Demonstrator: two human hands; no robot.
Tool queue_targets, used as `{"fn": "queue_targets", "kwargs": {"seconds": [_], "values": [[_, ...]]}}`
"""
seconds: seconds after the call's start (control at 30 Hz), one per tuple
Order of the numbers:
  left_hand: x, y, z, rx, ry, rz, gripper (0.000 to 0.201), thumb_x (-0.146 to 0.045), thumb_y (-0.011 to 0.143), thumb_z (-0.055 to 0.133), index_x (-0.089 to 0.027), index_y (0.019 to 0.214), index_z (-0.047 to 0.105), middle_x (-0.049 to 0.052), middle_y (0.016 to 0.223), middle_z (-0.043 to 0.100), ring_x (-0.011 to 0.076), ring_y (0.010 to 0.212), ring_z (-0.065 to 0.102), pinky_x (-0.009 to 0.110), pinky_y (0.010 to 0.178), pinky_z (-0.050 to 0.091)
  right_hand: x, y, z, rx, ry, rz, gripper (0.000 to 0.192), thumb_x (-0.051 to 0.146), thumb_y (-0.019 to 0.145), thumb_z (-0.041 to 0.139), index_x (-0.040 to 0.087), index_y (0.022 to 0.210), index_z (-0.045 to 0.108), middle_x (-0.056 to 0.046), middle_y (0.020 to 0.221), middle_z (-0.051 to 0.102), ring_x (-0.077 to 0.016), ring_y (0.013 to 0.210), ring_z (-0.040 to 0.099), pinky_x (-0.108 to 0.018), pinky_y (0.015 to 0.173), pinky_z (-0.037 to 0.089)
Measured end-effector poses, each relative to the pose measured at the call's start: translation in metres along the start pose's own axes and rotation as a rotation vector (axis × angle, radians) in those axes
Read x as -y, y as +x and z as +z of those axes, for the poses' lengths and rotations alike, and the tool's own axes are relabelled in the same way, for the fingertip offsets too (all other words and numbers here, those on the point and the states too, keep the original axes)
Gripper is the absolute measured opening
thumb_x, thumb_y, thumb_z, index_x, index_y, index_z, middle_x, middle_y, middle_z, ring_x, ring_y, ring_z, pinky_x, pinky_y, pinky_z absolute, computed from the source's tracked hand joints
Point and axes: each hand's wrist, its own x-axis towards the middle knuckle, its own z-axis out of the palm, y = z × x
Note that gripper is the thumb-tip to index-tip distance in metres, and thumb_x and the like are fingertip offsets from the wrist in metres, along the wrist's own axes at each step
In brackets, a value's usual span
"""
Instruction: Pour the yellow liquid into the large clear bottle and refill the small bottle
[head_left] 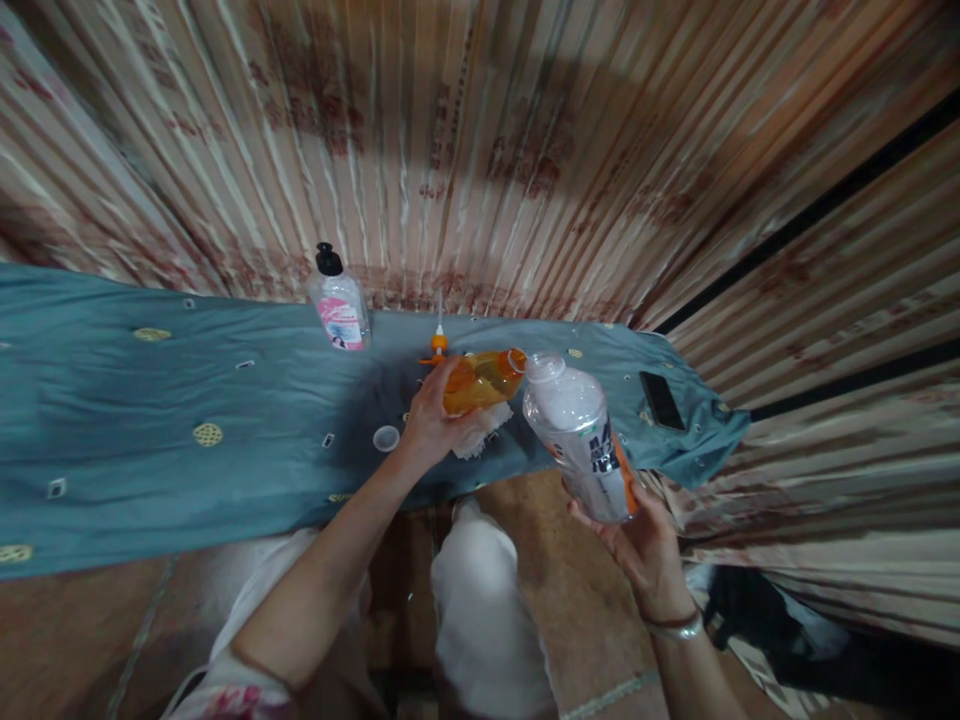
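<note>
I see the left hand point(435, 420) clamped around an orange bottle point(484, 380), tipped on its side with its open mouth pointing at the clear bottle point(581, 440). A bit of white cloth point(480, 440) sits under that hand, pressed against the orange bottle (can't tell if the fingers grip it too). The right hand point(637, 535) is closed on the base of the clear bottle, which is tilted, its open neck just beside the orange bottle's mouth; the two mouths nearly touch. The clear bottle has a dark printed label and an orange strip on its side.

Both bottles hang over the near edge of the desk point(150, 430), which is covered in a teal cloth with small yellow motifs. On the desk near the left hand: a small clear cap point(386, 437). Behind the orange bottle, towards the far edge, an orange pump nozzle point(439, 340) lies loose. Further along the far edge stands a pump bottle point(339, 300) with a black top and pink label. A dark phone point(662, 400) lies flat near the right end of the desk.
</note>
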Motion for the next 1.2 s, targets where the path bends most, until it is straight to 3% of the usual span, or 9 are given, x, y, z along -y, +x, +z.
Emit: {"fn": "queue_targets", "kwargs": {"seconds": [0.37,0.57,0.9,1.2], "values": [[0.000,0.000,0.002,0.005,-0.027,0.019,0.078,-0.038,0.075,0.081,-0.021,0.144,0.049,0.015,0.144,0.063,0.0313,0.129,0.064,0.052,0.110,0.053,0.001,-0.004,-0.006,-0.033,-0.027,-0.035,0.041,0.036,0.075,0.084,0.031,0.114,0.075,-0.004,0.107,0.082,-0.0338,0.116,0.072,-0.066,0.105,0.052],[0.003,0.000,0.005,0.001,-0.039,0.027,0.077,-0.035,0.075,0.080,-0.022,0.144,0.049,0.015,0.146,0.062,0.0319,0.134,0.061,0.053,0.112,0.052,0.003,-0.006,-0.008,-0.052,-0.065,-0.079,0.048,0.037,0.076,0.085,0.034,0.122,0.073,-0.003,0.112,0.082,-0.0322,0.118,0.072,-0.060,0.103,0.056],[0.000,-0.001,0.002,0.013,-0.028,0.034,0.076,-0.032,0.075,0.080,-0.020,0.144,0.049,0.016,0.147,0.061,0.0324,0.135,0.061,0.054,0.115,0.049,0.008,-0.010,-0.013,-0.107,-0.092,-0.083,0.051,0.039,0.076,0.084,0.033,0.126,0.072,-0.004,0.112,0.081,-0.0337,0.117,0.072,-0.058,0.097,0.061],[-0.001,0.001,0.001,0.006,-0.002,0.032,0.077,-0.031,0.074,0.081,-0.018,0.143,0.049,0.016,0.144,0.063,0.0313,0.133,0.062,0.052,0.115,0.049,0.014,-0.012,-0.012,-0.133,-0.147,-0.095,0.049,0.042,0.077,0.083,0.032,0.124,0.073,-0.003,0.104,0.082,-0.0294,0.100,0.077,-0.044,0.080,0.068]]}}
